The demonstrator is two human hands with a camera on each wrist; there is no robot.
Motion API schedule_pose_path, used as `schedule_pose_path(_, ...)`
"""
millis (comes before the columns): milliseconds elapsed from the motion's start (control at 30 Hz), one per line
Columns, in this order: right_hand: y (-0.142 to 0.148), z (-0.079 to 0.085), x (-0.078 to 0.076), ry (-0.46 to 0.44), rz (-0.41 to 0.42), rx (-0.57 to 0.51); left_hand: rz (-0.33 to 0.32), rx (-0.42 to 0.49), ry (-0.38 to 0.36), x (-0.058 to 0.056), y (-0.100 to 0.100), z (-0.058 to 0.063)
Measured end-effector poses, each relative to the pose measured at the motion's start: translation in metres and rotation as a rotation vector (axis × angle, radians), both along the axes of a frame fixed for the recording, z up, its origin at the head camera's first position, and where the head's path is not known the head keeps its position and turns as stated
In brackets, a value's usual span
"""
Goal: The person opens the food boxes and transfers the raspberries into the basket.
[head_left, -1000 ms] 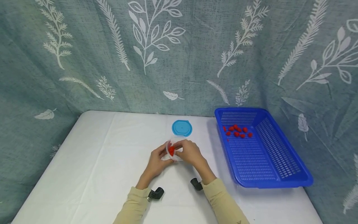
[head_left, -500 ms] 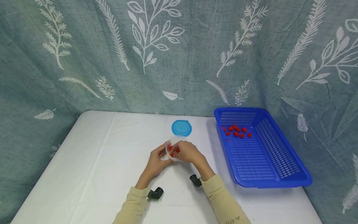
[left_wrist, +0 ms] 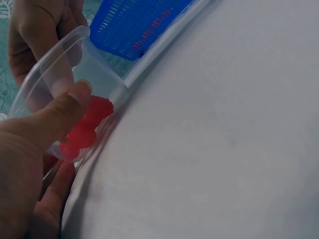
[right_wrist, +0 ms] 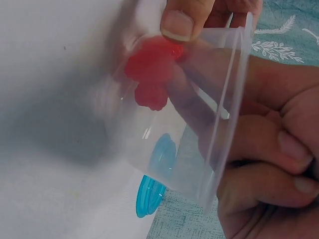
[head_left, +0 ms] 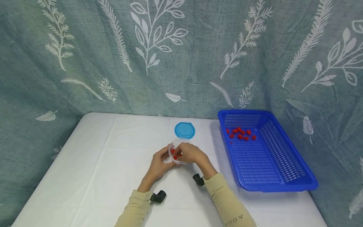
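Observation:
A clear plastic tub (right_wrist: 192,172) is tilted on its side, its mouth toward my right hand. My left hand (head_left: 158,162) grips it from the left, thumb on the outer wall in the left wrist view. Several red raspberries (left_wrist: 82,134) lie together inside, against the lower wall. My right hand (head_left: 191,153) has its fingertips inside the tub, closing on a raspberry (right_wrist: 149,64) in the right wrist view; the other fingers are curled at the rim. The tub's plastic blurs the exact contact.
A blue lid (head_left: 184,130) lies flat on the white-covered table (head_left: 71,176) just behind the tub. To the right stands a blue perforated basket (head_left: 258,164) with several raspberries (head_left: 240,136) at its far left. A green leaf-patterned curtain (head_left: 181,78) hangs behind the table.
My right fingers have moved deeper into the tub, among the raspberries. My left hand holds the tub in the same place; the basket and lid have not moved.

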State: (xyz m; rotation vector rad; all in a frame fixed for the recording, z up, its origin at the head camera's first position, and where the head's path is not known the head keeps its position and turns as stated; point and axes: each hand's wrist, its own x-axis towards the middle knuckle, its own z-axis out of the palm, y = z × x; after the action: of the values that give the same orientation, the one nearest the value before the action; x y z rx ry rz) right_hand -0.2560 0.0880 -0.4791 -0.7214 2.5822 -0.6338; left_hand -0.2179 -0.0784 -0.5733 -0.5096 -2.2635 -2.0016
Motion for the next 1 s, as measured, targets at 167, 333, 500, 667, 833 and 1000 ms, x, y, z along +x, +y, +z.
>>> schedule_pose_path(167, -0.001, 0.001, -0.002, -0.021, -0.020, -0.011, 0.002, 0.005, -0.011, -0.006, -0.001, -0.011)
schedule_pose_path(333, -0.005, 0.002, -0.004, -0.033, 0.001, 0.009, -0.017, 0.008, 0.007, -0.007, -0.004, -0.013)
schedule_pose_path(500, -0.007, -0.006, -0.006, 0.013, -0.017, 0.043, -0.030, 0.007, 0.010, -0.005, -0.001, -0.011)
schedule_pose_path(667, -0.007, -0.010, -0.006, 0.041, -0.027, 0.025, -0.026, 0.005, -0.017, -0.005, -0.001, -0.011)
schedule_pose_path(833, -0.004, -0.011, -0.006, 0.021, -0.022, -0.061, -0.035, 0.008, -0.014, -0.007, -0.003, -0.014)
schedule_pose_path(1000, 0.001, -0.012, -0.008, -0.025, -0.018, -0.166, -0.026, -0.010, -0.015, -0.008, -0.005, -0.015)
